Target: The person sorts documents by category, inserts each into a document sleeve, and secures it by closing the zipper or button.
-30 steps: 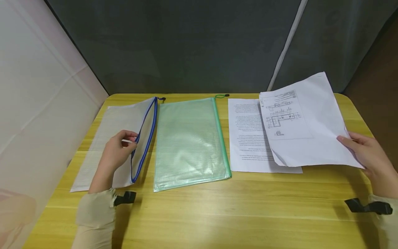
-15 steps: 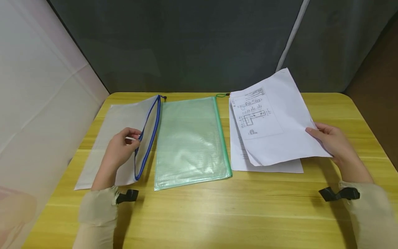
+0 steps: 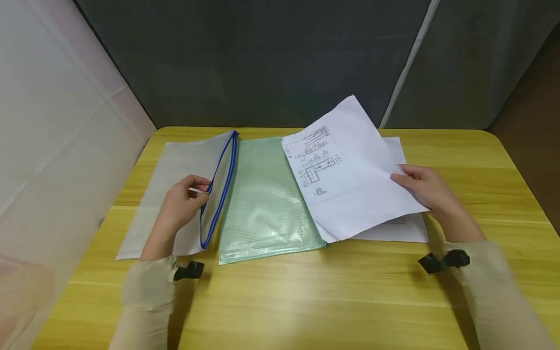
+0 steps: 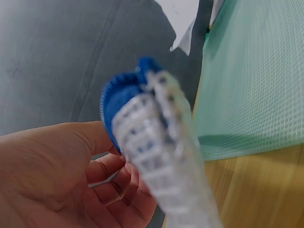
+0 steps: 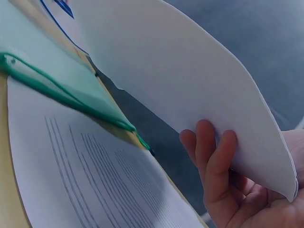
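Observation:
My left hand (image 3: 185,201) pinches the upper edge of a whitish mesh zipper pouch (image 3: 150,194) and holds its blue-zippered mouth apart. In the left wrist view the pouch's blue zipper edge (image 4: 118,97) lies at the thumb and fingertips. My right hand (image 3: 424,189) grips the right edge of several white sheets (image 3: 363,180), the top one printed with a technical drawing. They are raised and tilted, and their left end overlaps a green mesh zipper pouch (image 3: 258,209). In the right wrist view, fingers (image 5: 221,166) spread under the sheets, with the thumb mostly hidden.
Printed text pages (image 3: 400,233) lie on the wooden table (image 3: 280,301) beneath the raised sheets. The green pouch lies flat between them and the whitish pouch. A dark panel (image 3: 262,63) stands behind the table, and a white sheet (image 3: 65,121) hangs at the left.
My right hand has carried the drawing sheets left, from above the text pages to over the green pouch. My left hand and the whitish pouch's open mouth have shifted slightly right.

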`<state>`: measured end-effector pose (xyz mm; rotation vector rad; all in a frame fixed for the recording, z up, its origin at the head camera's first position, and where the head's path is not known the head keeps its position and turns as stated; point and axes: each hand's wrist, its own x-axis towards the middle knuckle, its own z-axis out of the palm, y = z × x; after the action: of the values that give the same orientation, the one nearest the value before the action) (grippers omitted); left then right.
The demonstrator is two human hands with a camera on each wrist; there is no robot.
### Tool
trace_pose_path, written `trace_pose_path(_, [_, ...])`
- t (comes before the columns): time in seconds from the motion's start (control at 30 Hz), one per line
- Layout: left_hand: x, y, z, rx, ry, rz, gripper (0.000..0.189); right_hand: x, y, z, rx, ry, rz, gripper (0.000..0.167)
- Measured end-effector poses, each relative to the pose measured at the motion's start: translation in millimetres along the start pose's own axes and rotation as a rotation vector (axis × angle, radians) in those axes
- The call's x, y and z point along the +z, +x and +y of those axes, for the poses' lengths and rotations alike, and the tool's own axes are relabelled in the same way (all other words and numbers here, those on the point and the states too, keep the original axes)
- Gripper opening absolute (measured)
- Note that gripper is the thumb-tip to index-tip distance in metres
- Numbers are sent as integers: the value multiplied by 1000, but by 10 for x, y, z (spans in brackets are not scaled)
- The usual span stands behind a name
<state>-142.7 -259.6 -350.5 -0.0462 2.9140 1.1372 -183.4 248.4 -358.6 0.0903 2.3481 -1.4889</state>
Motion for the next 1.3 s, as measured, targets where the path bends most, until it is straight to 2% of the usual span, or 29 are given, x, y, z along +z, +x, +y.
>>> trace_pose_path(0.43, [70,21,54,26,-2,-9,29,404,108,-309,-74,50,-113,53])
trace_pose_path(0.93, [160,37,122,3,11,-25,30,675,156,-626,-162,-52,-173,41])
trace_pose_path(1.1, [184,29,139,4,12,-32,30,748,174,-696,-158,-29,-177,41])
trace_pose_path(1.3, [294,8,195,-4,26,-15,30,822,246,-628,-174,43,-189,42])
